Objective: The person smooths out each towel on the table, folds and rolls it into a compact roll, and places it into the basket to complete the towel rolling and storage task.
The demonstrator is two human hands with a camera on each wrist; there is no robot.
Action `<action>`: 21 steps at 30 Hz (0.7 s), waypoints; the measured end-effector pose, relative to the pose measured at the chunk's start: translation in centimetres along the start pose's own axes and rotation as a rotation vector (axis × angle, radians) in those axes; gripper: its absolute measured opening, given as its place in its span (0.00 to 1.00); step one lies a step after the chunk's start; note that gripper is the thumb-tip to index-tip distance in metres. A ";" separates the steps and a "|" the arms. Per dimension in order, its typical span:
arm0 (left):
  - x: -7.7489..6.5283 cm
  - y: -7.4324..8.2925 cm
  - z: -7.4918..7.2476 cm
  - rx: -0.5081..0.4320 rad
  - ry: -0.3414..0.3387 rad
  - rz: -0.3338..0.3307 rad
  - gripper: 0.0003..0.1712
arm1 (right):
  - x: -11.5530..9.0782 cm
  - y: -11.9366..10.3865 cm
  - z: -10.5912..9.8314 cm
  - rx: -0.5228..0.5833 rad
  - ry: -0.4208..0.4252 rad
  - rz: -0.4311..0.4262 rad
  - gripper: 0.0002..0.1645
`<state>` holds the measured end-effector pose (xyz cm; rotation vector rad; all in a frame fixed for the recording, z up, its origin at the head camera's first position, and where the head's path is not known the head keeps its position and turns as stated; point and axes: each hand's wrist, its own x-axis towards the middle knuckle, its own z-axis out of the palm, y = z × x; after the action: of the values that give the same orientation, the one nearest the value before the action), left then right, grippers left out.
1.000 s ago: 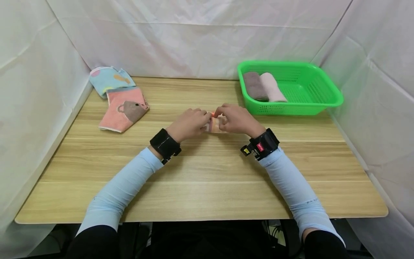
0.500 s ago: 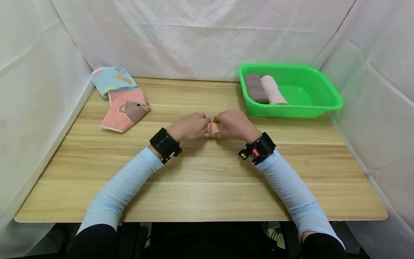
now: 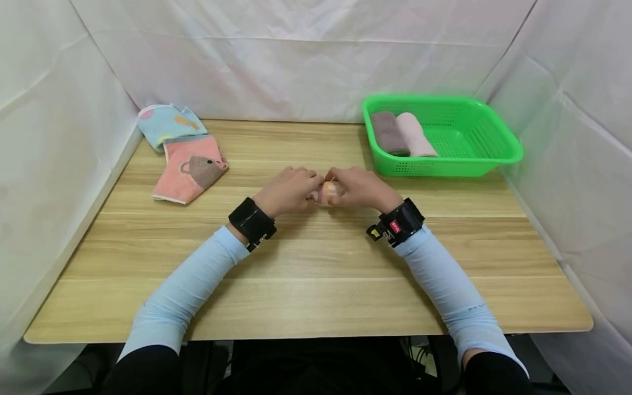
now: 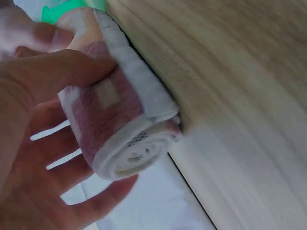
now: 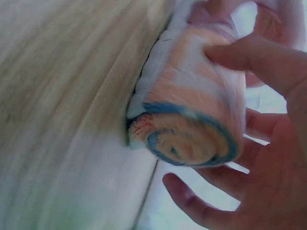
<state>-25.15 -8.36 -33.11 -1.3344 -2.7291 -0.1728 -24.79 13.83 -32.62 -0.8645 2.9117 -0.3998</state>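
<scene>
Between my two hands is a small rolled-up towel (image 3: 327,193), lying on the wooden table. Its left end, in the left wrist view, has a spiral with a white edge and a maroon patch on the roll (image 4: 112,103). The other end of the roll (image 5: 192,139), in the right wrist view, is peach with a blue edge. My left hand (image 3: 288,190) grips the left part, thumb on the near side and fingers on the far side. My right hand (image 3: 364,189) grips the right part the same way. In the head view the hands hide most of the towel.
At the back right stands a green basket (image 3: 464,168) with a grey-brown rolled towel (image 3: 390,134) and a pale pink one (image 3: 416,136) at its left end. Back left lie a pink towel with an animal picture (image 3: 185,173) and a light blue towel (image 3: 170,123). White cloth walls surround the table.
The towel's flat part between my hands has become a rounder, more compact roll. My hands remain close together around it, with only small shifts. The basket and other towels have not moved.
</scene>
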 end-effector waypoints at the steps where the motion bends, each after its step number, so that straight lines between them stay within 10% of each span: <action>1: 0.0 0.0 0.0 -0.011 -0.012 -0.006 0.14 | 0.0 -0.3 0.0 -0.024 0.004 0.002 0.35; 10: 0.2 -0.3 -0.3 -0.126 -0.119 -0.073 0.22 | 0.2 -0.8 0.6 -0.166 0.084 -0.042 0.26; 21: 0.2 -0.1 0.3 -0.093 -0.035 0.004 0.29 | 0.1 1.3 -0.2 0.407 -0.160 -0.044 0.14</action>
<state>-25.37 -8.29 -33.38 -1.3787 -2.7782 -0.2820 -25.58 14.85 -32.74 -0.8487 2.5360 -0.8455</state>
